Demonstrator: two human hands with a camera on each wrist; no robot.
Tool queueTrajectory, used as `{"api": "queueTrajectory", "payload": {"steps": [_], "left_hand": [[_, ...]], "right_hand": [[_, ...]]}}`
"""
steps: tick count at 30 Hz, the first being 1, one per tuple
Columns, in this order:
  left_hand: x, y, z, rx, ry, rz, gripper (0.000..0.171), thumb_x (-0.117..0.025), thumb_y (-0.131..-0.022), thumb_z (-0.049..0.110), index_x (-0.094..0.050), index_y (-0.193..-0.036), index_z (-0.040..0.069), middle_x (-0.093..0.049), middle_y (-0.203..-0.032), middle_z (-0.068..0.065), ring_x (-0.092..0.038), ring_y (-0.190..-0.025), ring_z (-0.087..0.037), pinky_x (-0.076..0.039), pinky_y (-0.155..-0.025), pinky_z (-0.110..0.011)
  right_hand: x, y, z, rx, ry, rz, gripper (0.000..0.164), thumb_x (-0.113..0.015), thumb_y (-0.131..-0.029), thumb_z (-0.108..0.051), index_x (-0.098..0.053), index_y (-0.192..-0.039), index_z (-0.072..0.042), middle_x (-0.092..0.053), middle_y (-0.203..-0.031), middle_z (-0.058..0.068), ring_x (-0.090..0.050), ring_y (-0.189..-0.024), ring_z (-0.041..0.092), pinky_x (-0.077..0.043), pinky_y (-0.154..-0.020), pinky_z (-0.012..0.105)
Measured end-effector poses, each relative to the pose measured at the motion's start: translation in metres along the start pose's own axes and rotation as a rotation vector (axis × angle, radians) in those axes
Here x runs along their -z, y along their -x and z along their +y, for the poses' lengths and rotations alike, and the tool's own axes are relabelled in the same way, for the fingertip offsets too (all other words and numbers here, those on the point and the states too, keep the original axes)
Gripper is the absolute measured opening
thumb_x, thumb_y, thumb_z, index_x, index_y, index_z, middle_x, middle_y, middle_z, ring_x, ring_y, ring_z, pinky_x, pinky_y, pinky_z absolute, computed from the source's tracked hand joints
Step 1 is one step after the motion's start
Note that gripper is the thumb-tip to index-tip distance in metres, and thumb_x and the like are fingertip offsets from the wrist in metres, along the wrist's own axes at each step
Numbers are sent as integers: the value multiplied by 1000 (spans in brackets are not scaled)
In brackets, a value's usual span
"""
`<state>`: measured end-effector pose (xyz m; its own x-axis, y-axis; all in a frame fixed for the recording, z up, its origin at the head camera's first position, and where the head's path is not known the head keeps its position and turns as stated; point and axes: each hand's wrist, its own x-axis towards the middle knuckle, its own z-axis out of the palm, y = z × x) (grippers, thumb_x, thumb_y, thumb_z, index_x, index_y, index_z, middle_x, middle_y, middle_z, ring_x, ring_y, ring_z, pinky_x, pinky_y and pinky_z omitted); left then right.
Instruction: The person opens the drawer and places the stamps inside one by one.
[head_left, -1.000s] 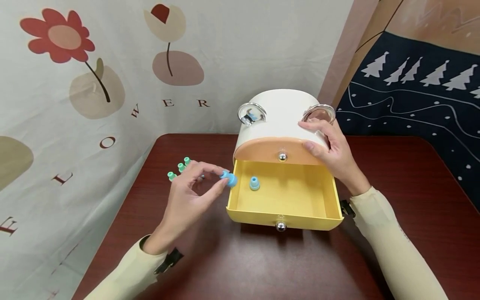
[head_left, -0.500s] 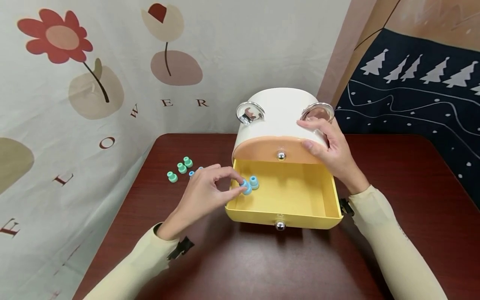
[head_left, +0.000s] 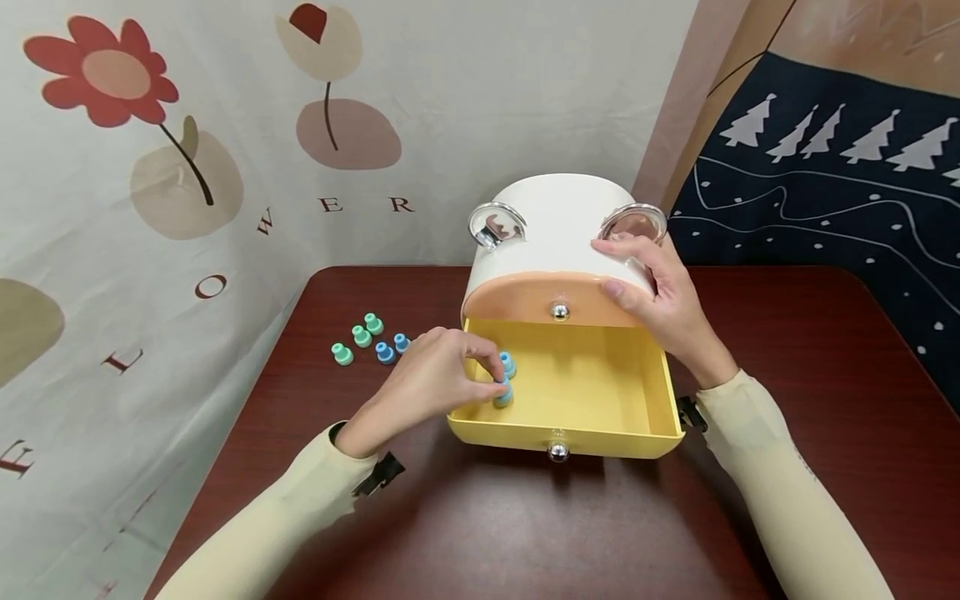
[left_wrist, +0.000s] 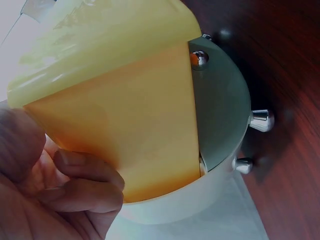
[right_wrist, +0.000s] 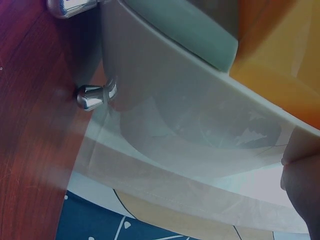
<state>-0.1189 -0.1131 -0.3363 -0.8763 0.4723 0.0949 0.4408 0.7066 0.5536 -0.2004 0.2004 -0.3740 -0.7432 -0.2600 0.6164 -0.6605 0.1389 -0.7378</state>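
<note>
My left hand (head_left: 438,375) reaches over the left wall of a pulled-out yellow drawer (head_left: 592,396). Thumb and index finger pinch a small light blue stepped peg (head_left: 503,397) low over the drawer floor. Just behind it stands a second light blue peg (head_left: 507,362). The white cabinet (head_left: 558,217) has a peach upper drawer (head_left: 525,298), pushed in, and two silver ring ears. My right hand (head_left: 667,308) grips the cabinet's upper right side, thumb on its front edge. In the left wrist view, the yellow drawer (left_wrist: 135,115) hides the peg from sight.
Left of the cabinet, several green pegs (head_left: 362,336) and two darker blue pegs (head_left: 385,353) stand on the dark red table (head_left: 525,525). Silver feet (left_wrist: 262,120) jut from the cabinet. Printed cloths (head_left: 450,100) hang behind the table.
The left hand has carried the light blue peg rightward over the drawer wall and down inside, close to the other peg. The right hand has kept its grip on the cabinet.
</note>
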Motion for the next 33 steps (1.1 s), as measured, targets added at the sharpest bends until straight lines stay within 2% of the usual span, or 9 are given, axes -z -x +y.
{"api": "queueTrajectory", "payload": {"steps": [4, 10, 15, 20, 23, 26, 30, 33], "left_hand": [[-1, -1, 3, 23, -48, -10, 20, -97, -83, 22, -79, -78, 29, -69, -76, 25, -43, -52, -8, -33, -53, -30], [0, -1, 6, 29, -59, -14, 19, -97, -84, 20, -80, -78, 27, -72, -78, 24, -44, -55, -9, -34, -54, -30], [-1, -1, 5, 14, -43, -26, 18, -98, -83, 21, -80, -80, 25, -76, -84, 19, -47, -56, -7, -35, -55, -29], [-1, 2, 2, -1, 22, 5, 17, -98, -84, 20, -81, -86, 22, -80, -88, 12, -55, -61, -8, -37, -55, -29], [0, 7, -2, -40, 59, 52, 15, -96, -86, 19, -83, -93, 20, -81, -93, 11, -53, -60, -8, -36, -54, -30], [-1, 13, -9, -104, 80, 126, 13, -93, -90, 16, -84, -99, 17, -73, -78, 11, -48, -57, -6, -36, -52, -29], [-2, 21, -20, -205, 136, 265, 16, -88, -91, 4, -83, -104, 12, -63, -70, 11, -53, -58, -3, -46, -53, -26], [-2, 27, -29, -267, 224, 352, 22, -85, -91, -3, -82, -109, 10, -73, -84, 8, -59, -60, -5, -51, -54, -25]], "right_hand": [[0, 0, -1, -7, 9, -1, 47, -68, -91, -3, -72, -138, -2, -59, -146, -3, -46, -134, 23, -43, -107, 32], [1, 2, -2, -15, 19, 1, 47, -68, -92, -4, -72, -139, -3, -59, -144, -3, -47, -132, 23, -44, -103, 31], [1, 3, -1, -10, 16, 3, 47, -68, -92, -5, -72, -138, -3, -58, -146, -2, -45, -133, 22, -42, -106, 32], [1, 3, -1, -3, 9, 3, 47, -68, -91, -4, -72, -138, -3, -58, -146, -1, -45, -133, 23, -41, -106, 33], [0, 2, -1, -3, 3, -1, 47, -67, -92, -4, -72, -138, -3, -57, -146, -2, -45, -133, 23, -43, -105, 33], [1, 2, -1, -2, 3, 4, 47, -68, -91, -4, -72, -138, -2, -57, -146, -2, -44, -134, 23, -42, -106, 33], [1, 2, -1, -2, 8, 6, 47, -68, -91, -4, -72, -137, -2, -56, -147, -2, -43, -135, 23, -40, -109, 34], [1, 1, 0, 0, 11, 5, 47, -69, -91, -4, -73, -138, -3, -57, -148, -2, -44, -136, 23, -40, -109, 34]]}}
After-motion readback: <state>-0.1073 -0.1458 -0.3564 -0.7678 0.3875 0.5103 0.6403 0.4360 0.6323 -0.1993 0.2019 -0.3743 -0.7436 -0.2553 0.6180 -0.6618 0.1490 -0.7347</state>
